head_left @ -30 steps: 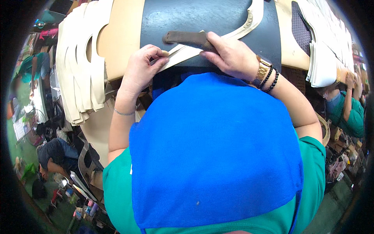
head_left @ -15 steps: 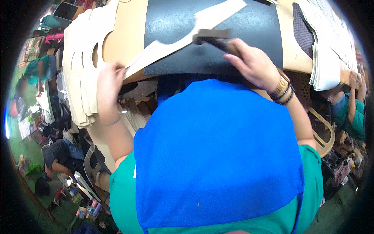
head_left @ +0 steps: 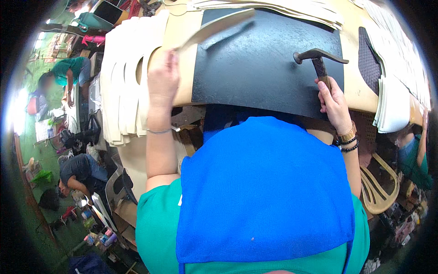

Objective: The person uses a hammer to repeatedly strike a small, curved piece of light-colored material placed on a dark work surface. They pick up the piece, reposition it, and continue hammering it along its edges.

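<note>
My left hand (head_left: 163, 81) pinches one end of a cream cut sheet piece (head_left: 221, 26), blurred by motion and seen almost edge-on. That piece is raised over the far left of a black mat (head_left: 264, 68), on which its dark shadow falls. A hammer (head_left: 319, 59) is gripped by its handle in my right hand (head_left: 336, 104), above the mat's right side. Its dark metal head, with a round face and a long curved claw-like end, points away from me. The hammer and the cream piece are well apart.
Overlapping cream cut pieces (head_left: 125, 91) lie on the table left of the mat. More stacked pieces (head_left: 273, 11) line the far edge, with another pile (head_left: 393, 102) at right beside a dark textured piece (head_left: 368, 59). A plastic chair (head_left: 381, 187) stands at lower right. Other people work at both sides.
The cream piece, lying across the mat before, has been lifted and turned by my left hand. My right hand has moved the hammer off it, to the right, its head now turned upward.
</note>
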The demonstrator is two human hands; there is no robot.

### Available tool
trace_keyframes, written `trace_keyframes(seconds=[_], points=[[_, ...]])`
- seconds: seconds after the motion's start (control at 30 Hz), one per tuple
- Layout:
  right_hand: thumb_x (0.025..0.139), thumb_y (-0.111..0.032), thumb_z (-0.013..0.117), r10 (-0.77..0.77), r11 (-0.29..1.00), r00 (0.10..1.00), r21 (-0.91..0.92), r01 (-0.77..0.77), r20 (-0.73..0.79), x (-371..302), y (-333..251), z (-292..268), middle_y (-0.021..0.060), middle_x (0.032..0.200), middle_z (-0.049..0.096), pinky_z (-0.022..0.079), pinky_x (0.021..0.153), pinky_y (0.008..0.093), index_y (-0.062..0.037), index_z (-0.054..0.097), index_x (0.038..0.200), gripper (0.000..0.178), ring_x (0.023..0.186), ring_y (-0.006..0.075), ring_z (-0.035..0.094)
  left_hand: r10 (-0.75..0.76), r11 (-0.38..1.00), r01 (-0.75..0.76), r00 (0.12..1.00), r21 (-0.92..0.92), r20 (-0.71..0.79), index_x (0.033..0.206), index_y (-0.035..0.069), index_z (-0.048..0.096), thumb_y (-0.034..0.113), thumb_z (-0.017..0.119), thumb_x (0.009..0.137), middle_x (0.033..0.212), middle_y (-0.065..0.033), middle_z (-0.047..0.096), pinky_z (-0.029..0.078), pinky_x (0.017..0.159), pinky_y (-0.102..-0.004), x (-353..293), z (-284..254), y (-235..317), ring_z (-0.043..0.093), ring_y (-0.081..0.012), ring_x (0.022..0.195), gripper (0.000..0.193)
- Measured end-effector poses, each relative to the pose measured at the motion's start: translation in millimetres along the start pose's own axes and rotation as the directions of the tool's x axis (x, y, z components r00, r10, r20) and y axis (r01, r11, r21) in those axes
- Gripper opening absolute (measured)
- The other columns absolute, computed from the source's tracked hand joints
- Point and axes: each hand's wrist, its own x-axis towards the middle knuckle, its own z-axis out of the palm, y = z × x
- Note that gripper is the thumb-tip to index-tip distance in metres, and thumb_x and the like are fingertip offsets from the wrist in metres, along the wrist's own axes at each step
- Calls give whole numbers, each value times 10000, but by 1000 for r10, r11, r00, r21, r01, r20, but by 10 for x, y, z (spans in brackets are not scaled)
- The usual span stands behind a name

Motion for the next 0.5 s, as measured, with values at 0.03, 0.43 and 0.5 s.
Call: trace_keyframes(seconds=[0.03,0.43,0.5], points=[[1021,-363,524,11,1000,1000,-3,-11,-4,2,-5,-6,-52,685,430,364,460,201,-46,554,1117,333,526,30,391,-12,1000,11,998,-26,-60,1154,57,656,163,546,984,949,-172,703,528,731,-338,95,-127,-73,691,-224,849,229],[1006,-355,542,40,999,999,21,-40,4,50,-33,-2,-37,671,449,396,445,222,-29,554,1135,351,513,47,437,-98,947,79,994,313,46,1291,38,590,415,639,900,1253,-205,614,471,979,-419,1230,90,-1336,607,-346,1139,546],[1003,-362,545,39,999,999,4,-39,-3,56,-38,-15,-37,635,453,406,439,238,-17,550,1165,380,492,58,453,19,997,-25,995,69,93,1260,79,623,392,651,899,1254,-158,625,487,946,-400,1494,456,-639,618,-311,1124,478]])
